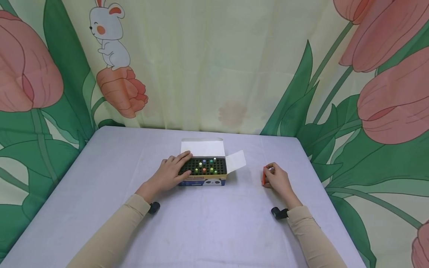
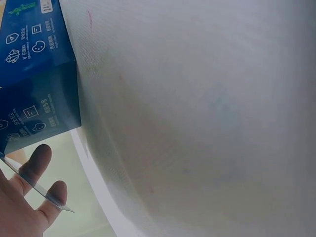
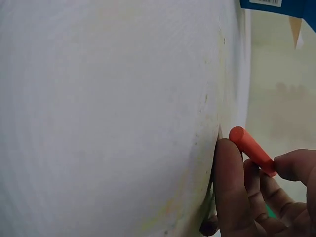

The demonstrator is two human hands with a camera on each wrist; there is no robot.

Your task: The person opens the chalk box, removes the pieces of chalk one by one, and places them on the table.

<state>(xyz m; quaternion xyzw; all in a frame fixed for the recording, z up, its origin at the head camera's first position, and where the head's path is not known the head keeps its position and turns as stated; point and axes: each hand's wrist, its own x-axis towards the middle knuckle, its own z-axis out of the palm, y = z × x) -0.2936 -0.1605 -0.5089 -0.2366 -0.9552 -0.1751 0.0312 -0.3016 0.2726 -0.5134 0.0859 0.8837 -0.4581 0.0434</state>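
An open crayon box with a black holed insert and several coloured crayon tips sits mid-table; its blue side shows in the left wrist view. My left hand rests on the box's left end, fingers straight over the insert; the fingers appear below the box. My right hand lies on the table to the right of the box and pinches an orange-red crayon. In the right wrist view the crayon sticks up between thumb and fingers.
The white-clothed table fills the near view. The box's lid stands open at the back and a white side flap juts out to the right. A floral curtain hangs behind and beside the table.
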